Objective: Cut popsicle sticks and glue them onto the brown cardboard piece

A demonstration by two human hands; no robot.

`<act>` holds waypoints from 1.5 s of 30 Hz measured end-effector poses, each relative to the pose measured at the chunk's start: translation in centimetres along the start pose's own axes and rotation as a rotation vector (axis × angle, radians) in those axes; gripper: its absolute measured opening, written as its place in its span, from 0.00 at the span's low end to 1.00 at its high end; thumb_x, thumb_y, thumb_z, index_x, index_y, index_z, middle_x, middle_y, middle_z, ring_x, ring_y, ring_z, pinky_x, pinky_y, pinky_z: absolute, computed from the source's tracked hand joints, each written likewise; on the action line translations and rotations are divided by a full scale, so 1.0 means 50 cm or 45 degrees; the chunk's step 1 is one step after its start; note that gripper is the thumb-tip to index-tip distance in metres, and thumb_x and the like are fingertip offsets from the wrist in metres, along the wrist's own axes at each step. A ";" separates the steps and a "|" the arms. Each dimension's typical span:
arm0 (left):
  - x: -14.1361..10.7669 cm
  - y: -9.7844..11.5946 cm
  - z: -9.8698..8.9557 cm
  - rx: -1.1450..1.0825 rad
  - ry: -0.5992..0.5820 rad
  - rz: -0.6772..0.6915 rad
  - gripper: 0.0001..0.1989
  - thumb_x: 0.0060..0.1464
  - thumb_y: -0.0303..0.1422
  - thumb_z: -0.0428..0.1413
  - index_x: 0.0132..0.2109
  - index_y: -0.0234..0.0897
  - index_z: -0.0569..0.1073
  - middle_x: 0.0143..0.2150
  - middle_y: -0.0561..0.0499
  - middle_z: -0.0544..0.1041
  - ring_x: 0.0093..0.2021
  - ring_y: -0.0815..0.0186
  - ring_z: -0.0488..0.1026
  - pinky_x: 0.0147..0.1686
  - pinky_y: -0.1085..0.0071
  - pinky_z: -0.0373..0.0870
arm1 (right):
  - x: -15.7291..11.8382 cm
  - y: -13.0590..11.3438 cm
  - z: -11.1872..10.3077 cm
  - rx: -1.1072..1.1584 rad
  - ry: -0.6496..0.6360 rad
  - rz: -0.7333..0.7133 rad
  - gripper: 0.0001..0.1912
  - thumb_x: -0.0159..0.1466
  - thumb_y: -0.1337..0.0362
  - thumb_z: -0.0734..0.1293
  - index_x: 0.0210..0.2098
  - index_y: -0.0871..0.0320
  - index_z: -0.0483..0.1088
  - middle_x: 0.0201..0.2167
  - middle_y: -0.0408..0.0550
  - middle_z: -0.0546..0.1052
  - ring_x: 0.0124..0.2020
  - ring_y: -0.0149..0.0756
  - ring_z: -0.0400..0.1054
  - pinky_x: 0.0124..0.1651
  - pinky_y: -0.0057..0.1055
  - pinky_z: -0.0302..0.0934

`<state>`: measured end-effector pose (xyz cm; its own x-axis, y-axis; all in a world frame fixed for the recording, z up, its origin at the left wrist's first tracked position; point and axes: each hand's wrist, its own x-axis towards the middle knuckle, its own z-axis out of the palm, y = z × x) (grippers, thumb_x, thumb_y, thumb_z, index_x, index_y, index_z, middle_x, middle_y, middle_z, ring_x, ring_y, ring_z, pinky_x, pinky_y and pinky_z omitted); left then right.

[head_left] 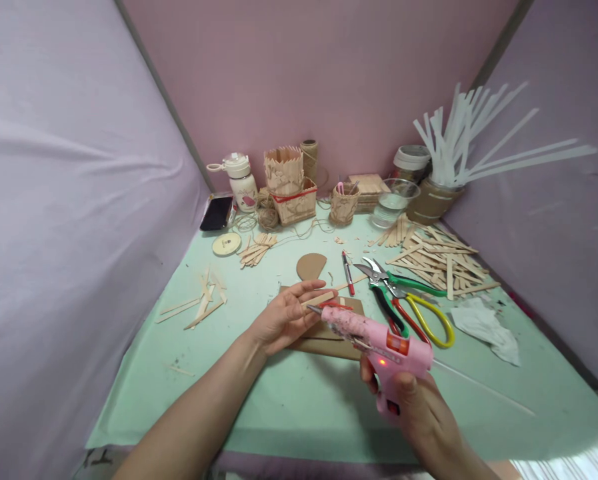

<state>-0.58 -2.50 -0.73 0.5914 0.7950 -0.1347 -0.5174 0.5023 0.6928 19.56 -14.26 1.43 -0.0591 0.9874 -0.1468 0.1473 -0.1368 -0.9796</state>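
Note:
My right hand (419,407) is wrapped round the handle of a pink glue gun (373,333). A light on the gun glows orange, and a clear glue stick (483,385) juts from its back. Palm up, my left hand (289,317) holds a short wooden craft stick (320,300) between thumb and fingers. The gun's nozzle points left, at or very close to the stick; whether they touch I cannot tell. Beneath both lies a piece of brown cardboard (329,347), partly covered by the hand and gun.
Pruning shears (393,287), yellow-handled scissors (431,320) and a red marker (347,273) lie right of centre. A heap of craft sticks (439,260) and a crumpled tissue (486,330) are further right. A water bowl (393,203), bottle (241,183) and phone (217,213) stand behind.

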 end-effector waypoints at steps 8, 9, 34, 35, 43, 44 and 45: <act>0.000 -0.002 -0.001 0.000 -0.008 -0.004 0.29 0.43 0.31 0.70 0.53 0.33 0.74 0.55 0.38 0.77 0.53 0.57 0.75 0.51 0.69 0.68 | -0.001 0.005 -0.004 -0.016 -0.038 -0.019 0.36 0.62 0.31 0.50 0.30 0.56 0.68 0.20 0.42 0.64 0.21 0.33 0.57 0.24 0.29 0.54; 0.000 -0.002 -0.001 0.001 -0.010 -0.003 0.28 0.43 0.31 0.70 0.53 0.33 0.74 0.55 0.38 0.77 0.53 0.57 0.75 0.52 0.69 0.68 | -0.001 0.005 -0.005 -0.025 -0.042 -0.023 0.36 0.62 0.31 0.50 0.30 0.56 0.68 0.20 0.42 0.64 0.21 0.33 0.57 0.24 0.30 0.54; -0.003 0.003 0.004 -0.021 0.020 -0.007 0.29 0.42 0.32 0.70 0.53 0.32 0.74 0.56 0.38 0.76 0.54 0.60 0.75 0.54 0.70 0.68 | 0.004 0.000 -0.028 -0.074 0.108 -0.019 0.34 0.63 0.34 0.51 0.28 0.56 0.69 0.22 0.44 0.68 0.21 0.33 0.60 0.23 0.28 0.56; -0.003 0.003 0.004 -0.022 0.018 -0.009 0.30 0.41 0.32 0.71 0.53 0.32 0.74 0.56 0.38 0.76 0.54 0.60 0.75 0.54 0.71 0.68 | 0.004 0.001 -0.029 -0.084 0.104 -0.031 0.34 0.64 0.34 0.51 0.28 0.56 0.69 0.22 0.44 0.68 0.21 0.33 0.60 0.23 0.29 0.56; -0.002 0.003 0.004 -0.034 -0.016 -0.007 0.29 0.42 0.32 0.71 0.53 0.33 0.75 0.56 0.38 0.76 0.53 0.60 0.76 0.52 0.72 0.70 | 0.005 -0.001 -0.031 -0.080 0.145 -0.019 0.34 0.63 0.33 0.52 0.28 0.56 0.69 0.22 0.43 0.68 0.21 0.32 0.59 0.23 0.28 0.55; -0.002 0.003 0.003 -0.034 -0.021 -0.005 0.29 0.42 0.32 0.71 0.52 0.33 0.75 0.56 0.38 0.76 0.53 0.60 0.76 0.52 0.72 0.70 | 0.005 -0.003 -0.031 -0.077 0.149 -0.004 0.34 0.63 0.33 0.52 0.28 0.56 0.69 0.22 0.43 0.68 0.21 0.32 0.58 0.23 0.28 0.54; -0.002 0.002 0.003 -0.032 -0.027 -0.003 0.29 0.42 0.32 0.71 0.52 0.33 0.75 0.56 0.39 0.76 0.53 0.60 0.76 0.52 0.72 0.69 | 0.005 -0.004 -0.031 -0.075 0.151 0.008 0.35 0.62 0.32 0.52 0.27 0.56 0.69 0.21 0.43 0.67 0.21 0.32 0.58 0.24 0.28 0.55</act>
<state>-0.60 -2.57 -0.54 0.6054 0.7866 -0.1215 -0.5309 0.5128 0.6747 21.06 -13.88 1.81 0.0589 0.9895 -0.1320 0.2048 -0.1414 -0.9685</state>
